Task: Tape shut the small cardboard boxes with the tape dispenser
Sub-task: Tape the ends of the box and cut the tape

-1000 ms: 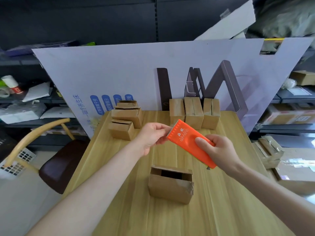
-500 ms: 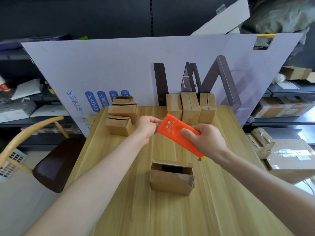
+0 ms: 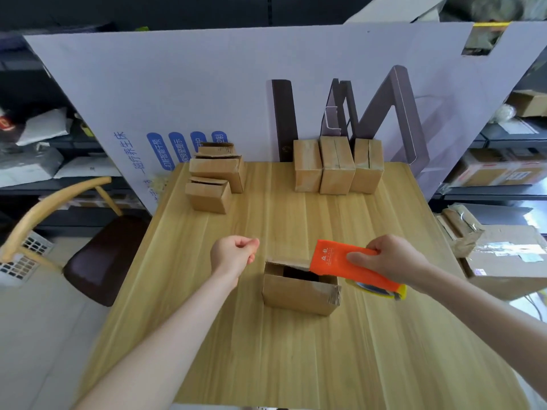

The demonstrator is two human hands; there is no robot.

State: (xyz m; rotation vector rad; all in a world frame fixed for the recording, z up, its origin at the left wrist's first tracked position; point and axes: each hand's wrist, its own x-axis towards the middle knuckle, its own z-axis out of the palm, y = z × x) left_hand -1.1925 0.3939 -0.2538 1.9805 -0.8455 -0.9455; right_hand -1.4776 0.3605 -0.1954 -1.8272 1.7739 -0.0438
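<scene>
A small cardboard box [image 3: 297, 294] stands on the wooden table [image 3: 296, 350] with its top flaps partly open. My right hand [image 3: 393, 261] grips the orange tape dispenser [image 3: 331, 260], whose front edge hovers over the box's right top. Its yellow-edged tape roll [image 3: 374, 288] shows beneath. My left hand [image 3: 233, 253] hovers left of the box, thumb and fingertips pinched together. The clear tape between hand and dispenser is too faint to make out.
Three taped boxes [image 3: 337, 165] stand in a row at the table's back. A stack of open boxes [image 3: 216, 179] sits at the back left. A large printed board [image 3: 236, 93] leans behind the table. A chair [image 3: 100, 255] stands at left, parcels [image 3: 503, 261] at right.
Both hands dropped toward the box. My left hand drew away leftward from the dispenser's front edge, and my right hand lowered the dispenser over the box.
</scene>
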